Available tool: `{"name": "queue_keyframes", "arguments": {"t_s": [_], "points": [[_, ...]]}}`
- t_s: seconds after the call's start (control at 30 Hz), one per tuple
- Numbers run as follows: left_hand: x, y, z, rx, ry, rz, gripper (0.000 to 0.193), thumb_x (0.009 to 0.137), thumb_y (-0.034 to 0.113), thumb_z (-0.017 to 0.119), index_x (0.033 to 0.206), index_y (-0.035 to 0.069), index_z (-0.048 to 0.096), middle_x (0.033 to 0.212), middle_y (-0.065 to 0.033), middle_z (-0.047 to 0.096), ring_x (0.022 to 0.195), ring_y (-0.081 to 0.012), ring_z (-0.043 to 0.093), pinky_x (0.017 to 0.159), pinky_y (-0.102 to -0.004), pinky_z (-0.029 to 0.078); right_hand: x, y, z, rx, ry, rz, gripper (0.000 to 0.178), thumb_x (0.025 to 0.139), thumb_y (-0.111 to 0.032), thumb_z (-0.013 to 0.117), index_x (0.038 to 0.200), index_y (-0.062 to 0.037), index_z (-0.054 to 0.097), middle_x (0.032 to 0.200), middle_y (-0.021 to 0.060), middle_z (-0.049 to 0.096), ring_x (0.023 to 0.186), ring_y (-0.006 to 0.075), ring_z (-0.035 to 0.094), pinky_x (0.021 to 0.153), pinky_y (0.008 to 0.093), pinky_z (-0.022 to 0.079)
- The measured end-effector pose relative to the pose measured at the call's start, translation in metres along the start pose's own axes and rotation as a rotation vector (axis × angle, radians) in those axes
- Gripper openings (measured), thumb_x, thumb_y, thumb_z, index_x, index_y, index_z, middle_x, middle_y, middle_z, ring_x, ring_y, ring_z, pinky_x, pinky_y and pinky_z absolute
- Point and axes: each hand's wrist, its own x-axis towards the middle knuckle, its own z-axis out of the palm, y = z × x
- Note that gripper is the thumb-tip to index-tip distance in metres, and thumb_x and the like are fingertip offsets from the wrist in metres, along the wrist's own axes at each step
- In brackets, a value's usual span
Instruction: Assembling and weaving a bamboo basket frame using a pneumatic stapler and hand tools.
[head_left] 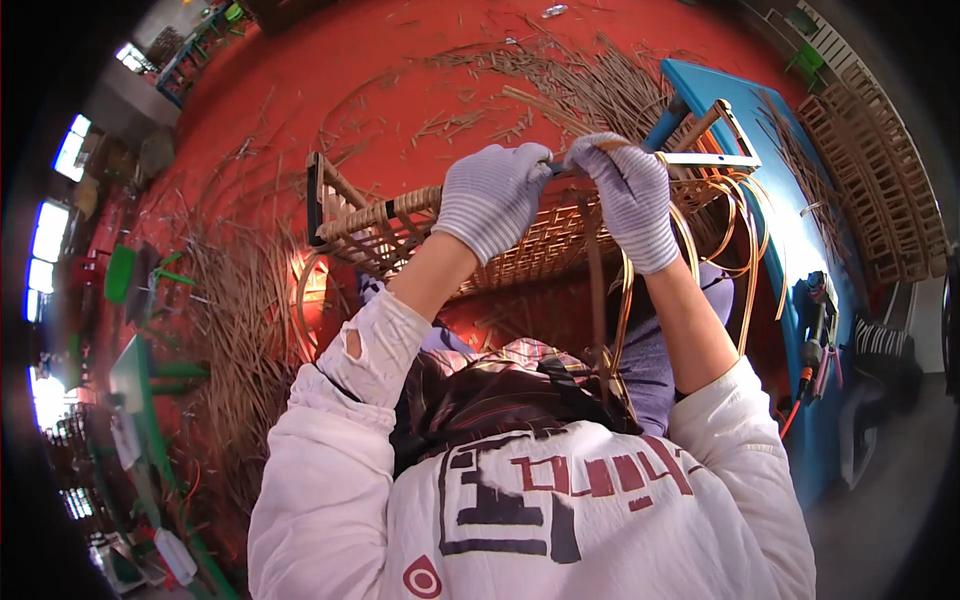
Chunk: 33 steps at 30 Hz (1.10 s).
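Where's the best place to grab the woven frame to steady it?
Probably the left end bar, coming from the left: that end of the woven frame juts out well clear of the left hand. The right end looks worse, since loose strands loop and hang around it.

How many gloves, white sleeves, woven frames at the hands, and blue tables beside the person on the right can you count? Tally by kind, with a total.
Gloves: 2
White sleeves: 2
Woven frame at the hands: 1
Blue table on the right: 1
Total: 6
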Motion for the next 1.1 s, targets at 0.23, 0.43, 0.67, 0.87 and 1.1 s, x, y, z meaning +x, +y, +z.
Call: {"name": "queue_keyframes", "arguments": {"t_s": [0.23,0.43,0.67,0.87,1.1], "points": [[-0.012,0.006,0.007,-0.022,0.191,0.099,0.017,0.083,0.027,0.067,0.087,0.011,0.064,0.078,-0.0092,0.066,0.076,-0.0317,0.063,0.068,-0.046,0.05,0.042,0.015,0.01,-0.087,-0.078,0.108,0.015,0.093,-0.014,0.06,0.095,-0.001,0.069,0.073,0.0102,0.068,0.065,0.0158,0.067,0.059,0.0285,0.052],[-0.011,0.01,0.019,0.08,0.241,0.015,0.031,0.074,0.034,0.073,0.088,0.009,0.06,0.079,-0.0102,0.064,0.078,-0.0288,0.062,0.07,-0.0417,0.047,0.07,0.03,0.023,-0.325,-0.311,0.25,0.029,0.094,-0.028,0.063,0.095,-0.0002,0.07,0.074,0.0059,0.068,0.064,0.01,0.064,0.06,0.0287,0.053],[-0.013,0.009,0.031,0.048,0.547,0.088,0.033,0.072,0.029,0.076,0.093,0.01,0.061,0.084,-0.0064,0.061,0.077,-0.0258,0.059,0.071,-0.0395,0.042,0.083,0.023,0.026,-0.541,-0.656,0.262,0.04,0.094,-0.042,0.058,0.088,-0.0051,0.072,0.075,0.0115,0.068,0.068,0.0199,0.065,0.069,0.0333,0.052],[-0.007,0.012,0.03,0.087,0.429,0.103,0.023,0.078,0.029,0.071,0.094,0.013,0.066,0.083,-0.0036,0.063,0.078,-0.0239,0.061,0.071,-0.0388,0.043,0.072,0.052,0.031,-0.596,-0.32,0.257,0.028,0.095,-0.031,0.057,0.096,-0.0072,0.071,0.087,0.0117,0.07,0.08,0.0284,0.067,0.076,0.0355,0.052],[0.004,0.004,0.006,0.005,-0.007,-0.142,0.026,0.087,0.034,0.062,0.103,0.015,0.069,0.091,-0.0124,0.07,0.087,-0.0327,0.066,0.077,-0.045,0.05,-0.017,-0.015,0.004,-0.374,-0.021,-0.062,0.011,0.085,-0.004,0.066,0.096,-0.0027,0.067,0.091,0.0154,0.066,0.084,0.0351,0.065,0.073,0.0383,0.052]]}}
